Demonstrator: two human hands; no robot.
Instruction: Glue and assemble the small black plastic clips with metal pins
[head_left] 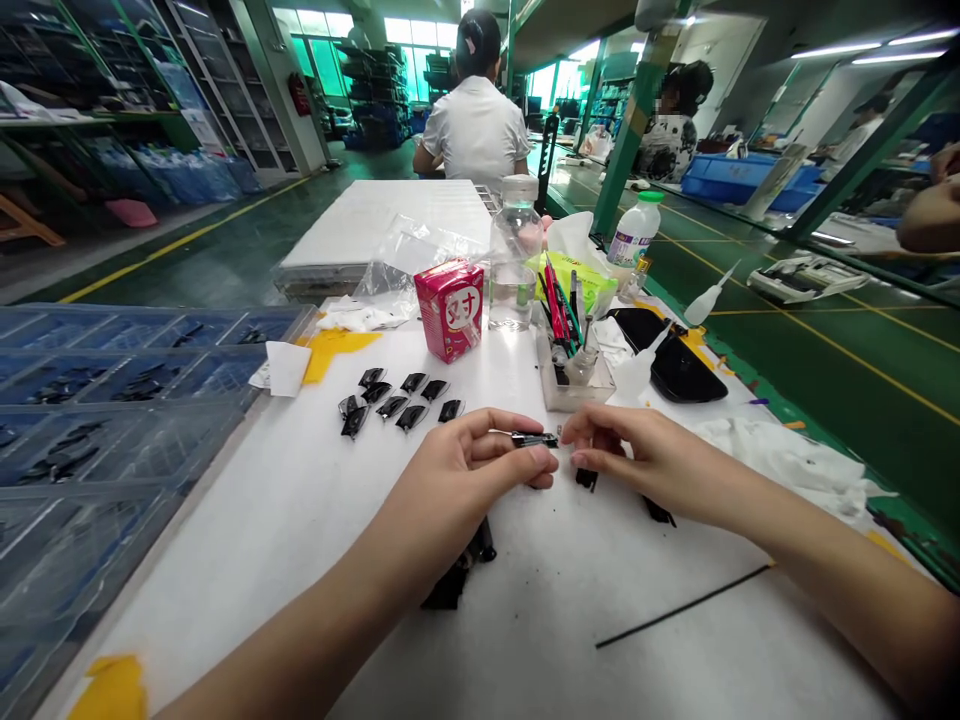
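Observation:
My left hand (pixel 480 462) is closed, with a small glossy black plastic part (pixel 532 439) pinched between thumb and fingers. Close to the part's right end, my right hand (pixel 649 455) has its fingers curled together; whatever they hold, if anything, is too small to make out. Under the right hand lies a black piece (pixel 586 479), and another black piece (pixel 660 512) is partly covered by the wrist. More black material (pixel 446 588) shows beneath my left forearm. Beyond the left hand, several curved black parts with clear edges (pixel 410 417) lie in loose rows on the white table (pixel 517 620).
A thin black strip (pixel 682 606) lies in front. Behind stand a pink box (pixel 450 310), a clear bottle (pixel 513 290) and a tool holder (pixel 574 390). Blue compartment trays (pixel 150 410) line the left. A black tray (pixel 686 370) and crumpled white cloth (pixel 795 465) sit right.

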